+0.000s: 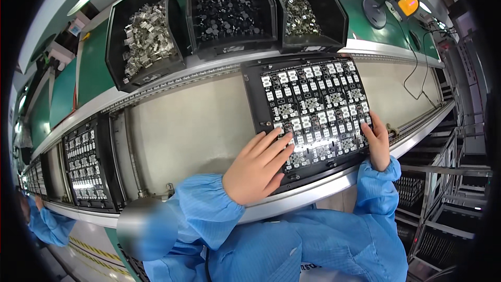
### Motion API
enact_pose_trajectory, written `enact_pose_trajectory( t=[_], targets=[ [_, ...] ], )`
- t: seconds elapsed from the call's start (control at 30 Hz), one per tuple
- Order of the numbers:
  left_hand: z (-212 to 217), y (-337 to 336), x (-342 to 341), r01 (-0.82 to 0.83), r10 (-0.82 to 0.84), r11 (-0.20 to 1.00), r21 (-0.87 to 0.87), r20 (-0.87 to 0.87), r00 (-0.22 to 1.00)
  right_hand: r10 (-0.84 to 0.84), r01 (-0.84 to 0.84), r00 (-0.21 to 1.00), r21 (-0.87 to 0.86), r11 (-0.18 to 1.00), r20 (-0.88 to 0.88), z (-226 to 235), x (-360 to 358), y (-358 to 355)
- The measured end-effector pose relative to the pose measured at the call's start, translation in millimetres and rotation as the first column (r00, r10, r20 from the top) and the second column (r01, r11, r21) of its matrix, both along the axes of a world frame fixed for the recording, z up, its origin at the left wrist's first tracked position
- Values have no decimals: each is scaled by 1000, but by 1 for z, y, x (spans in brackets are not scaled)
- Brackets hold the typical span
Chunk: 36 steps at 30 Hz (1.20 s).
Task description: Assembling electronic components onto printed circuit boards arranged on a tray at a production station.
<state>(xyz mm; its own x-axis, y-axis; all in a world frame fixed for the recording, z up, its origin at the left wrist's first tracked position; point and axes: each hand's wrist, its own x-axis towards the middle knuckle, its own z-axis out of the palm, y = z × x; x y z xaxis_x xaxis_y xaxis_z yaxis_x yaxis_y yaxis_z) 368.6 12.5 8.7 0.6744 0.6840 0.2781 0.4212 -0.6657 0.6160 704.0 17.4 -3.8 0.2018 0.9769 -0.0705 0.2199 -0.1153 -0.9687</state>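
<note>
A black carrier tray [252,96] lies on the conveyor in front of me, holding a panel of circuit boards [313,105] with rows of white and silver parts. My left hand [257,164] rests on the tray's lower left side, fingers apart and stretched over the boards, with nothing in them. At the tray's right edge, my right hand [380,141] has its thumb on top and its fingers along the side, gripping that edge; some of its fingertips are hidden.
Behind the conveyor stand black bins with silver metal parts [148,39], dark round components [224,10] and small shiny parts [300,14]. Another loaded tray [85,164] sits to the left, near a co-worker's blue sleeve [49,227]. An orange-lit device [408,5] and cable are at the far right.
</note>
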Motion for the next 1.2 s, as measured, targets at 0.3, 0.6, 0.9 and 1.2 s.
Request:
enact_pose_trajectory(
  t=[0.3, 0.6, 0.9, 1.2],
  targets=[
    [-2, -4, 14, 46, -33, 997, 64, -200, 979, -99, -122, 447, 170, 978, 889, 16, -10, 4],
    [5, 0, 26, 31, -13, 997, 65, -268, 963, 637, -804, 411, -71, 591, 652, 34, -17, 11],
    [10, 2, 30, 41, -31, 999, 25, -322, 946, 353, -660, 463, 51, 749, 813, 14, -41, -4],
    [1, 9, 41, 4, 75, 965, 264, -287, 955, 418, -575, 626, 28, 818, 658, 57, 56, 6]
  ],
)
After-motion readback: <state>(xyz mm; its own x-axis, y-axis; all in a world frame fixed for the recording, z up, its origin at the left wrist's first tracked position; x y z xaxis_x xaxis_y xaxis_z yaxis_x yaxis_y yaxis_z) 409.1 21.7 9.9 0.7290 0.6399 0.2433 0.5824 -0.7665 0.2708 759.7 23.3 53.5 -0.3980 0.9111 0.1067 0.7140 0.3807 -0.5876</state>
